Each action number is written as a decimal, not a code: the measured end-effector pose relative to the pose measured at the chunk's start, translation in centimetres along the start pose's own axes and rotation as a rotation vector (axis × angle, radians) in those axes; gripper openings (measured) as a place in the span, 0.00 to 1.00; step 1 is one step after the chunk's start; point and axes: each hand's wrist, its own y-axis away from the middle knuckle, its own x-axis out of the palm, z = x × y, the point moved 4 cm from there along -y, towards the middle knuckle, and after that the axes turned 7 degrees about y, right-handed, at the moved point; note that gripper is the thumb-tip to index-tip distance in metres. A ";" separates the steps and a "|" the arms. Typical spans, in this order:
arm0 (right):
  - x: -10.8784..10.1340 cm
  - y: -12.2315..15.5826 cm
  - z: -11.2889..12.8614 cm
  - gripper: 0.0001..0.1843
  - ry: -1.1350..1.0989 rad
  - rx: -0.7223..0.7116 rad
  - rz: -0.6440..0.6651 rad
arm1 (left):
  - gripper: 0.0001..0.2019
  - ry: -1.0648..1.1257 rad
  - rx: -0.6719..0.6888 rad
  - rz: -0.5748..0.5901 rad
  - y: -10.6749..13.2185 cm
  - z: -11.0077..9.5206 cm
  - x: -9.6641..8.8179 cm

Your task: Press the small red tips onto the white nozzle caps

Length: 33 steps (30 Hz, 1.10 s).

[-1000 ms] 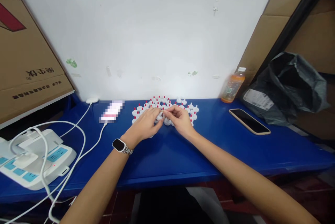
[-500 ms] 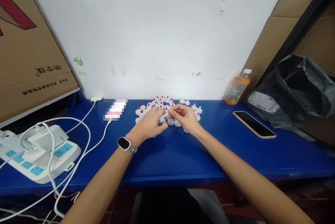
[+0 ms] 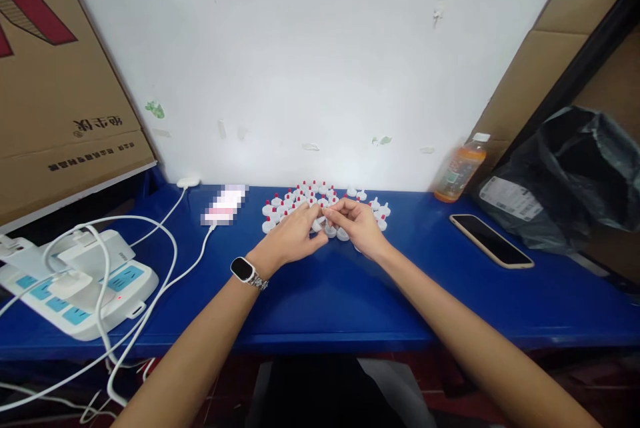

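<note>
Several small white caps with red tips stand in a cluster on the blue table near the white wall. My left hand, with a watch on its wrist, rests at the cluster's front with fingers curled over a cap. My right hand meets it from the right, its thumb and fingers pinched together on a small white cap. The fingertips of both hands touch above the caps. What lies under my palms is hidden.
A white power strip with white cables lies at the left. A charging phone is left of the caps, a dark phone at the right. An orange drink bottle, a black bag and cardboard boxes line the sides.
Both hands stay together at the caps, fingers shifting only slightly. The camera has drifted, so everything sits a little further right and the hands a little higher in the picture.
</note>
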 end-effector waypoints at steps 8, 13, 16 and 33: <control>0.6 -0.9 0.2 0.23 0.034 -0.034 0.009 | 0.15 0.267 -0.052 -0.021 0.0 0.4 -0.3; 1.7 -2.1 1.8 0.22 0.063 -0.093 0.080 | 0.14 0.386 -0.058 -0.124 -0.2 1.2 -0.8; 1.9 -3.8 2.6 0.18 0.171 -0.177 0.101 | 0.23 0.308 -0.085 -0.215 0.1 2.2 -2.0; 2.8 -8.5 -1.1 0.06 0.957 -0.140 0.410 | 0.10 -0.053 -0.151 -0.260 0.7 4.9 -3.9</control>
